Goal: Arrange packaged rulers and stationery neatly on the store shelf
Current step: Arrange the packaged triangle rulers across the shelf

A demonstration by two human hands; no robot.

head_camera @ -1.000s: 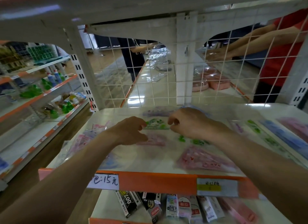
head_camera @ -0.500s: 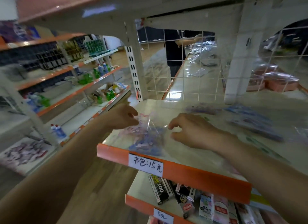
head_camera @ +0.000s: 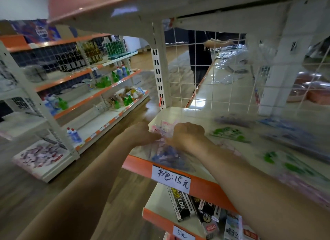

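Gripping a pink packet (head_camera: 163,127) in left hand (head_camera: 142,134) and right hand (head_camera: 189,134) at the shelf's (head_camera: 178,113) left edge.
Seems midway; leaves scattered green packets (head_camera: 230,132) to straighten.

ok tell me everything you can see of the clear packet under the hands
The clear plastic packet with pink and blue print is a glossy, crinkled sleeve, pink at its far end and blue nearer the front. It lies at the left front corner of the white shelf with an orange front edge, just behind the handwritten price label. The left hand and right hand hold its far end with curled fingers. Blur hides the print's detail.
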